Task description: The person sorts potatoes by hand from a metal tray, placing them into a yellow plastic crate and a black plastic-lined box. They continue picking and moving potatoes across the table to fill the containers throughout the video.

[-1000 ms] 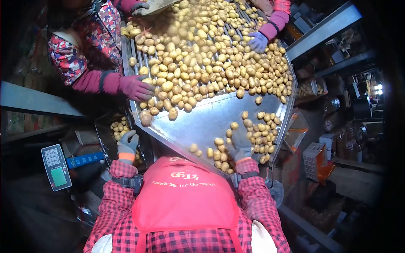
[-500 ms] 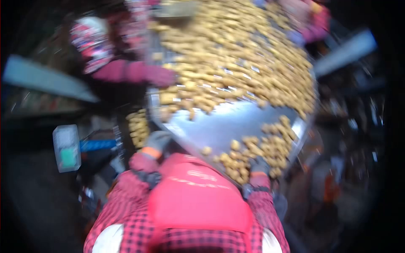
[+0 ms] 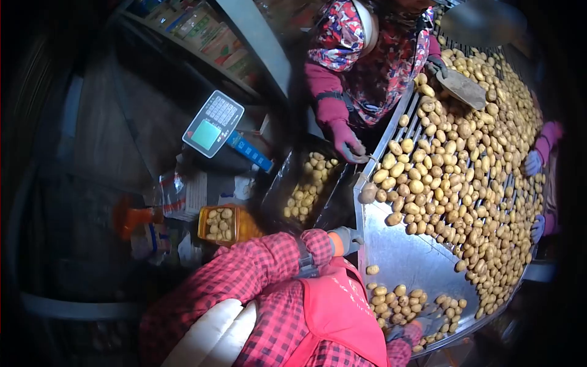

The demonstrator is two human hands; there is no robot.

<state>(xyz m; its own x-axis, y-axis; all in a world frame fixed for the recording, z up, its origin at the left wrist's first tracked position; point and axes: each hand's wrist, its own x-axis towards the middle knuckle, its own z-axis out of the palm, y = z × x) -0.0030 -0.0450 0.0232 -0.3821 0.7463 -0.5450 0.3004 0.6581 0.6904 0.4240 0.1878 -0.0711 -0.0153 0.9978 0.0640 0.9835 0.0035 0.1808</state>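
Note:
My left hand (image 3: 347,240), in a grey glove with an orange cuff band, is at the near corner of the metal sorting table (image 3: 400,244). Its fingers look curled against the table's rim. My right hand (image 3: 431,319), also gloved, reaches low over the table among a small group of potatoes (image 3: 397,304). Its fingers look spread and partly blend with the potatoes around them. A large heap of potatoes (image 3: 458,165) covers the slatted far part, and bare metal separates it from the smaller group.
Across the corner, a co-worker (image 3: 382,67) holds a metal scoop (image 3: 463,89) over the heap. Another person's gloved hands (image 3: 534,163) rest at the far edge. Left of the table are a lined crate of potatoes (image 3: 309,186), an orange box (image 3: 200,224) and a scale display (image 3: 214,124).
My view has turned left, bringing the scale and crate nearer the middle. The co-worker's near hand has moved from the potatoes to outside the rim. My hands remain at the table.

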